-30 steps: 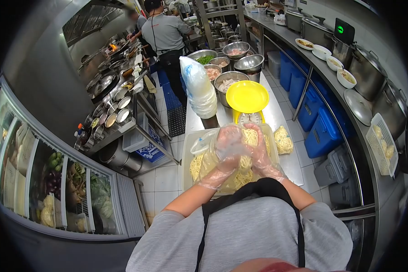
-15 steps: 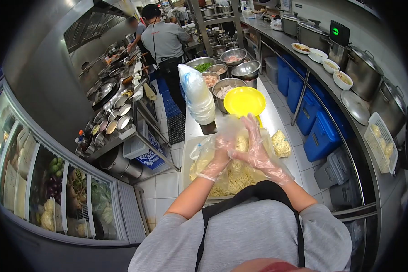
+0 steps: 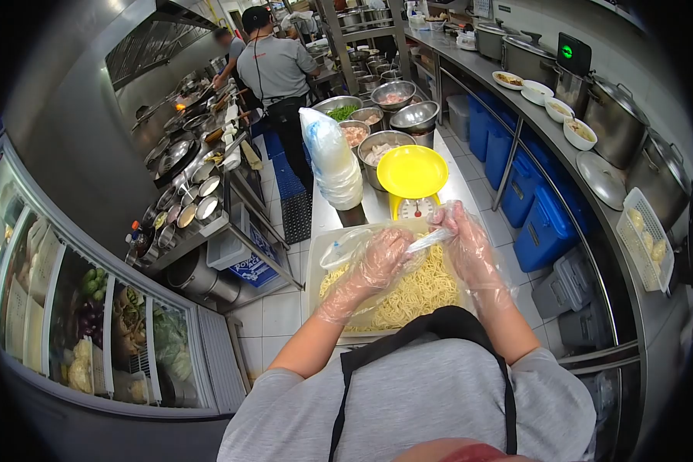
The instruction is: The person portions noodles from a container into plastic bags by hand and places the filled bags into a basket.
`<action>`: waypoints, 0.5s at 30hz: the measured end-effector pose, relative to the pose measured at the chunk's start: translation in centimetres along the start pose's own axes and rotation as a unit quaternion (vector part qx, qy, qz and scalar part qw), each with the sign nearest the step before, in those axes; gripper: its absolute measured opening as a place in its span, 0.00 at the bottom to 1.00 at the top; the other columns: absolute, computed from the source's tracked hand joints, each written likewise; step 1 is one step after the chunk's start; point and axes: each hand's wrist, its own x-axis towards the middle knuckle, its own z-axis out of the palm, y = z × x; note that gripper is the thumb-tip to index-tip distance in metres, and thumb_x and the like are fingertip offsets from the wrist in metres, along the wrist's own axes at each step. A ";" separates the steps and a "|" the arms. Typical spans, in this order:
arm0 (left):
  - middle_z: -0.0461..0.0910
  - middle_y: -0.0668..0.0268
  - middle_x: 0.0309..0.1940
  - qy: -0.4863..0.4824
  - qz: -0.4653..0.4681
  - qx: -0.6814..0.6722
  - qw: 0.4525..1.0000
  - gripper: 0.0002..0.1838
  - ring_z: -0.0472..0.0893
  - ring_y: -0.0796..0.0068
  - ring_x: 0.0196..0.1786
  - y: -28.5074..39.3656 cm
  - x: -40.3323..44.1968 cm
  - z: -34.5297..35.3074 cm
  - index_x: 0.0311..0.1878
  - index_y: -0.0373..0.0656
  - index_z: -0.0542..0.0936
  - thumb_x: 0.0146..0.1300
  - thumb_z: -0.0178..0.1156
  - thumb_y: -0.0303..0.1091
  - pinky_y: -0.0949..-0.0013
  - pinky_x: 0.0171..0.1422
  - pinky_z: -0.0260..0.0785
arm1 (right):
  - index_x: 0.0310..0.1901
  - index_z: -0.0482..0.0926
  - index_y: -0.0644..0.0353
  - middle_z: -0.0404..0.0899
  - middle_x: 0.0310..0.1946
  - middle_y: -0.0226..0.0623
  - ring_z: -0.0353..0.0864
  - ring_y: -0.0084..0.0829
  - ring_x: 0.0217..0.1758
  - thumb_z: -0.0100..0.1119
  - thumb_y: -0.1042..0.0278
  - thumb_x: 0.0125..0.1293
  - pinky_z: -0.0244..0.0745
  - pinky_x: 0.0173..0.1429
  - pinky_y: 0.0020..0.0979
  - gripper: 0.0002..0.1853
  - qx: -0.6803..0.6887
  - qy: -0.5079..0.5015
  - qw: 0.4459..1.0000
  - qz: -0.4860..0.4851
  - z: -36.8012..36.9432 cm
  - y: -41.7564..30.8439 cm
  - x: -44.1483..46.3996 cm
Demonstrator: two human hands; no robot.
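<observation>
A clear plastic bag (image 3: 426, 242) is pulled into a narrow strip between my two gloved hands. My left hand (image 3: 383, 258) has closed fingers on its left end. At the other end my right hand (image 3: 470, 240) pinches the plastic. Both wear loose see-through gloves. Below them a pale tub (image 3: 313, 269) holds a heap of yellow noodles (image 3: 416, 299). More clear plastic (image 3: 345, 248) lies along the tub's left side. Just beyond the tub stands a kitchen scale (image 3: 416, 208) with a yellow pan (image 3: 412, 171).
A plastic-wrapped stack (image 3: 333, 162) stands left of the scale. Metal bowls (image 3: 381, 146) with meat and greens sit behind. A counter with pots (image 3: 620, 119) and bowls (image 3: 580, 134) runs along the right. A glass-front fridge (image 3: 92, 308) is at left; a co-worker (image 3: 277, 69) stands ahead.
My hands were palms facing each other, fingers raised over the noodles; now they are apart, gripping the bag stretched between them. The scale's dial has come into view.
</observation>
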 end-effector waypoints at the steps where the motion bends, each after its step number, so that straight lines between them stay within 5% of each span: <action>1: 0.74 0.54 0.42 -0.003 -0.014 -0.006 1.000 0.15 0.74 0.52 0.47 -0.1 -0.3 0.1 0.46 0.37 0.73 0.55 0.59 0.27 0.55 0.52 0.66 | 0.29 0.69 0.57 0.73 0.41 0.37 0.68 0.29 0.48 0.46 0.52 0.71 0.62 0.57 0.31 0.18 -0.013 -0.036 0.999 0.022 -0.8 0.3 0.2; 3: 0.74 0.55 0.41 -0.019 -0.032 0.007 0.999 0.14 0.73 0.52 0.47 -0.4 -0.5 0.2 0.45 0.37 0.73 0.55 0.59 0.28 0.55 0.51 0.66 | 0.32 0.70 0.58 0.73 0.43 0.39 0.69 0.31 0.51 0.50 0.51 0.69 0.60 0.60 0.33 0.18 -0.025 -0.073 0.996 0.042 -0.8 0.0 0.4; 4: 0.74 0.56 0.40 -0.032 -0.051 0.019 0.998 0.13 0.73 0.53 0.46 -0.5 -0.5 0.2 0.43 0.37 0.73 0.55 0.59 0.28 0.55 0.50 0.66 | 0.36 0.70 0.58 0.73 0.47 0.40 0.69 0.35 0.54 0.54 0.52 0.65 0.58 0.63 0.36 0.16 -0.293 -0.022 0.944 -0.151 -0.1 -1.2 0.2; 5: 0.74 0.56 0.40 -0.030 -0.050 0.020 0.998 0.13 0.73 0.53 0.46 -0.6 -0.3 0.1 0.43 0.37 0.73 0.55 0.59 0.28 0.55 0.50 0.66 | 0.40 0.70 0.57 0.72 0.50 0.42 0.68 0.39 0.57 0.59 0.53 0.62 0.55 0.66 0.40 0.17 -0.527 0.032 0.783 -0.329 0.8 -2.7 -0.2; 6: 0.74 0.56 0.39 -0.043 -0.030 0.047 0.998 0.11 0.73 0.53 0.46 -0.5 0.1 -0.2 0.41 0.37 0.73 0.55 0.59 0.28 0.55 0.49 0.66 | 0.46 0.70 0.54 0.71 0.53 0.41 0.66 0.42 0.61 0.65 0.55 0.54 0.51 0.69 0.49 0.22 -0.652 0.009 0.684 -0.327 2.6 -4.7 -1.5; 7: 0.73 0.57 0.37 -0.056 -0.011 0.072 0.996 0.10 0.74 0.54 0.45 -0.4 0.4 -0.5 0.39 0.37 0.73 0.55 0.59 0.29 0.55 0.48 0.66 | 0.46 0.70 0.54 0.71 0.53 0.41 0.66 0.42 0.61 0.65 0.55 0.54 0.51 0.69 0.49 0.22 -0.654 0.008 0.682 -0.327 2.3 -4.7 -1.5; 9: 0.73 0.57 0.36 -0.067 0.000 0.101 0.993 0.09 0.73 0.55 0.44 0.4 1.3 -1.5 0.37 0.38 0.73 0.54 0.60 0.29 0.56 0.48 0.67 | 0.46 0.72 0.54 0.75 0.45 0.39 0.71 0.40 0.55 0.64 0.57 0.55 0.52 0.67 0.54 0.19 -0.768 -0.192 0.539 -0.287 0.8 -3.8 -1.6; 11: 0.72 0.58 0.35 -0.079 0.018 0.136 0.987 0.08 0.73 0.56 0.43 1.5 1.6 -3.1 0.36 0.39 0.73 0.54 0.60 0.29 0.57 0.47 0.67 | 0.45 0.74 0.57 0.76 0.36 0.39 0.76 0.38 0.46 0.61 0.58 0.58 0.60 0.63 0.50 0.17 -0.731 -0.231 0.546 -0.338 -1.8 -3.2 -0.7; 13: 0.73 0.59 0.35 -0.090 -0.009 0.020 0.996 0.08 0.73 0.56 0.42 2.3 1.8 -4.3 0.38 0.41 0.75 0.55 0.60 0.29 0.59 0.47 0.67 | 0.50 0.72 0.57 0.78 0.32 0.42 0.78 0.38 0.45 0.55 0.62 0.63 0.61 0.68 0.42 0.16 -0.664 -0.364 0.634 -0.157 -1.7 -4.8 0.8; 14: 0.76 0.62 0.36 -0.078 0.002 -0.048 0.996 0.07 0.75 0.63 0.39 2.4 1.9 -4.6 0.41 0.41 0.77 0.60 0.58 0.29 0.62 0.46 0.68 | 0.56 0.70 0.58 0.78 0.44 0.43 0.75 0.39 0.53 0.53 0.64 0.65 0.59 0.69 0.31 0.18 -0.603 -0.386 0.694 -0.077 -2.1 -5.7 1.3; 15: 0.76 0.62 0.36 -0.078 -0.001 -0.049 0.996 0.07 0.75 0.63 0.39 2.7 2.2 -4.8 0.41 0.41 0.77 0.60 0.58 0.29 0.62 0.46 0.68 | 0.56 0.70 0.58 0.78 0.44 0.43 0.75 0.39 0.53 0.53 0.64 0.65 0.59 0.69 0.31 0.18 -0.602 -0.388 0.694 -0.074 -3.6 -4.1 1.8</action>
